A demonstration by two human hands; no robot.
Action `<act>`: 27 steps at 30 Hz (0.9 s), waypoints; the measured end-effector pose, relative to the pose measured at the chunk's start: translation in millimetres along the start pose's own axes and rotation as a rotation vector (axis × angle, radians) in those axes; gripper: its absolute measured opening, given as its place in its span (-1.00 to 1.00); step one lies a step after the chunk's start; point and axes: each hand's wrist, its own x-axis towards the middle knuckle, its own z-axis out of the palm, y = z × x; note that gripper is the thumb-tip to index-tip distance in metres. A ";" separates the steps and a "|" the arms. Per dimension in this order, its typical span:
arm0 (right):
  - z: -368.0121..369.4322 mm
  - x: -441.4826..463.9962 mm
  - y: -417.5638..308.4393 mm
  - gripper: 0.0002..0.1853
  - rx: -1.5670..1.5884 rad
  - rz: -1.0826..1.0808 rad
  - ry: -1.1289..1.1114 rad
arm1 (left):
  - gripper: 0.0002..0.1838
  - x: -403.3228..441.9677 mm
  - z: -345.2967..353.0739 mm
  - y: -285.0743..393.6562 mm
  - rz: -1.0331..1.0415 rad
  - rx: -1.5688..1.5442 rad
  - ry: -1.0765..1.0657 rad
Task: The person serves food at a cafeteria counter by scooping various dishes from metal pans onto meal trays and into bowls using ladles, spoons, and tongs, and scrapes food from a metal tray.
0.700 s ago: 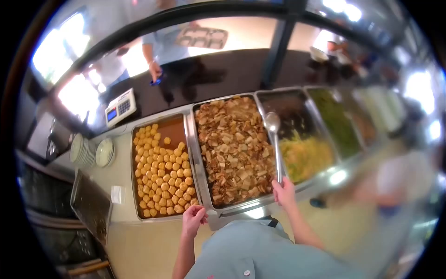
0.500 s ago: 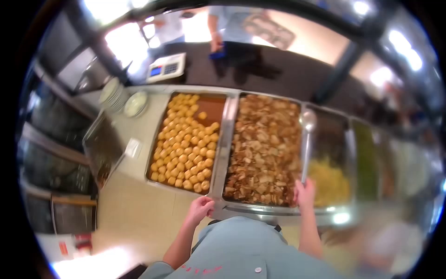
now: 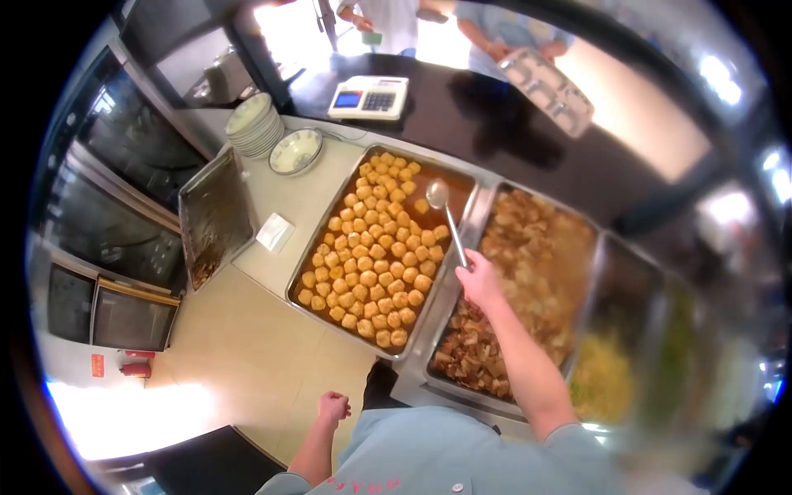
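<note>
Head view, only one we have. Our right grip [image 3: 481,279] is clamped on the lower end of a long silver metal ladle [image 3: 454,231], fingers wrapped round the handle. Ladle's long axis slants from that grip up and slightly left in view, away from us, with its round bowl [image 3: 437,195] at the far end. Bowl sits over the far right part of a rectangular steel pan [image 3: 345,330], where brown sauce shows bare. Just beside it, down and left, we have a lone golden-brown ball [image 3: 421,205]; the main crowd of golden-brown balls [image 3: 379,247] lies left and nearer us. Can't tell if the bowl touches the sauce or hangs above it.

Right grip itself is at the pan's right edge, by the border with the neighbouring pan of brown sliced food [image 3: 536,247]; our forearm crosses above that one.

Left grip [image 3: 333,406]: fingers curled together, nothing visible in it, low in view and short of the pan's near edge, well apart from the ladle. So our right is the nearer hand to both bowl and lone ball.
</note>
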 end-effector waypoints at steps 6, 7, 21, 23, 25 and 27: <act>62.4 76.5 -10.9 -0.48 -0.072 0.005 0.040 | -0.85 89.4 -31.6 -15.8 -0.185 -0.041 -0.101; 76.1 73.2 -20.0 -0.49 -0.017 0.041 0.026 | -0.85 97.5 -45.4 -15.9 -0.210 -0.032 -0.103; 97.2 63.8 -23.7 -0.53 0.692 0.413 -0.089 | -0.78 125.8 -87.7 58.0 -0.154 -0.065 -0.191; 96.9 65.8 -11.1 -0.58 0.845 0.371 -0.189 | -0.79 126.7 -93.8 68.2 -0.151 -0.064 -0.179; 97.9 59.0 -7.7 -0.59 0.903 0.367 -0.192 | -0.80 130.7 -99.6 60.1 -0.178 -0.075 -0.164; 95.7 53.9 -5.0 -0.59 0.964 0.372 -0.190 | -0.81 127.9 -100.8 51.0 -0.202 -0.082 -0.158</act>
